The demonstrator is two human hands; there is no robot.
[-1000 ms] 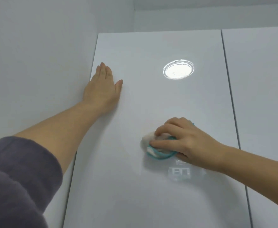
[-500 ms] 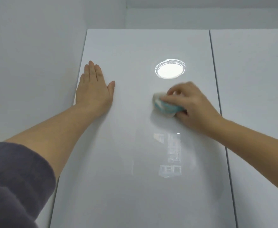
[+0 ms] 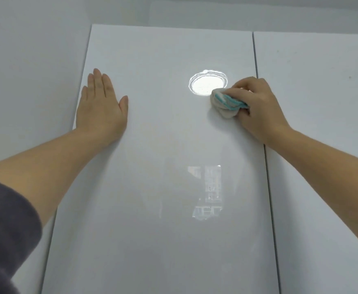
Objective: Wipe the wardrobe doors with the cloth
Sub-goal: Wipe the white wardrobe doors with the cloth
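The cloth (image 3: 226, 101) is gripped in the right hand (image 3: 256, 107), now shifted higher toward the seam; the left hand (image 3: 101, 109) is kept flat, fingers extended, on the wardrobe door (image 3: 163, 187).

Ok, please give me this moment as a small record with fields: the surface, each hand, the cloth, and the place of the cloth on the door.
surface: glossy white wardrobe door, second door to its right
left hand: open, flat on the door near its left edge
right hand: grip closed on the cloth
cloth: bunched, white with teal stripes, pressed on the door
cloth place: upper right, beside the round light reflection
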